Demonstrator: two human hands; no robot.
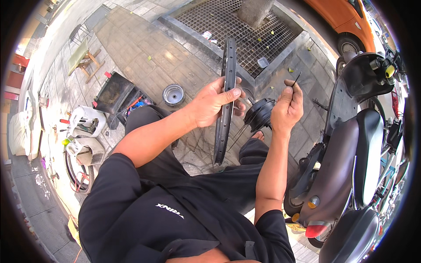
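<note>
My left hand [218,98] is closed round a black wheel rim [225,127], thumb across its face and fingers on the far side. The rim stands nearly edge-on to me, with holes along it. Up to the right, my right hand [288,105] pinches a thin dark rod [297,79], its tip pointing up and away. Between the two hands is a round black wheel hub [261,113], partly covered by my right hand. Thin dark spokes reach from it toward the rim; I cannot tell whether they join it.
At the left are an open black toolbox [115,93] and a white stool [85,120]. A round metal basin [174,94] lies on the paving ahead. A scooter [335,162] stands close on my right. Farther off are a tree grate [274,44] and an orange car [340,15].
</note>
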